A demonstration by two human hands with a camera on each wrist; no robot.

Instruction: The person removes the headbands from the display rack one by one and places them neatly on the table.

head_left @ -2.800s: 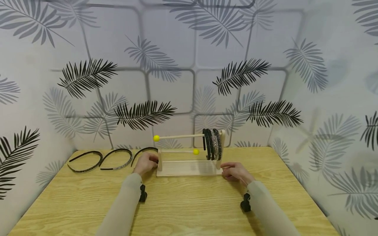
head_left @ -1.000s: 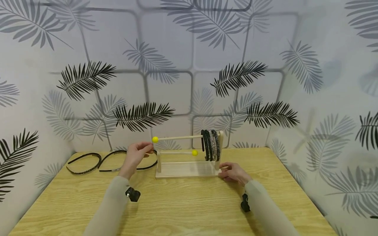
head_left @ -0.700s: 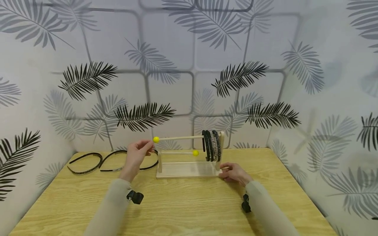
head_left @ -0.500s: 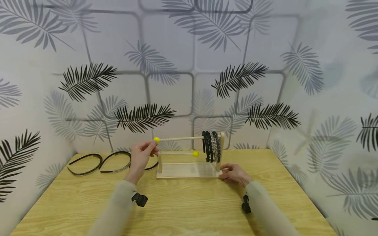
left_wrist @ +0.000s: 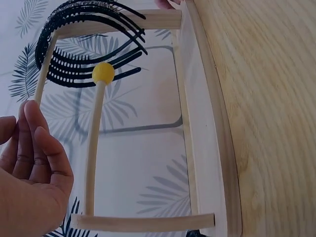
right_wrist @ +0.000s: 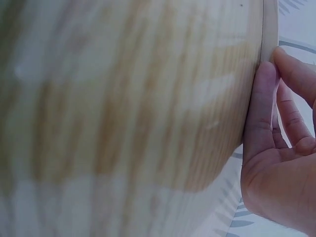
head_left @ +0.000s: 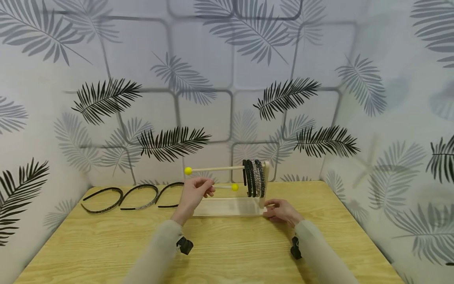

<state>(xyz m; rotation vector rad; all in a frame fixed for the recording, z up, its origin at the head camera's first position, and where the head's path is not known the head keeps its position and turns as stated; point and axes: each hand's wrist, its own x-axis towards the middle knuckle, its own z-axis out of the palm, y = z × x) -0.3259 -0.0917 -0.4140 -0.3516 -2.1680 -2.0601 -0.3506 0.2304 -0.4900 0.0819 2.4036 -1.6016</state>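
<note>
A pale wooden stand point(head_left: 227, 207) has two rods tipped with yellow balls. Several black and silvery headbands point(head_left: 254, 178) hang on its upper rod point(head_left: 216, 169), bunched against the right post. My left hand point(head_left: 195, 193) is in front of the stand's left part, hiding its left post in the head view. In the left wrist view the left hand point(left_wrist: 37, 168) is loosely bent with nothing in it, fingertips near the upper rod. My right hand point(head_left: 283, 212) holds the right end of the stand's base, thumb and fingertips at its edge in the right wrist view.
Three more headbands lie in a row on the table's left side: one at the far left point(head_left: 103, 201), a middle one with a silvery part point(head_left: 139, 197), and one point(head_left: 170, 195) partly behind my left hand. Leaf-patterned walls point(head_left: 227, 118) enclose the wooden table point(head_left: 227, 252).
My left hand has gone from the stand's left end up to the upper rod's yellow ball, then right and slightly down in front of the stand. The right hand and hanging headbands stay put.
</note>
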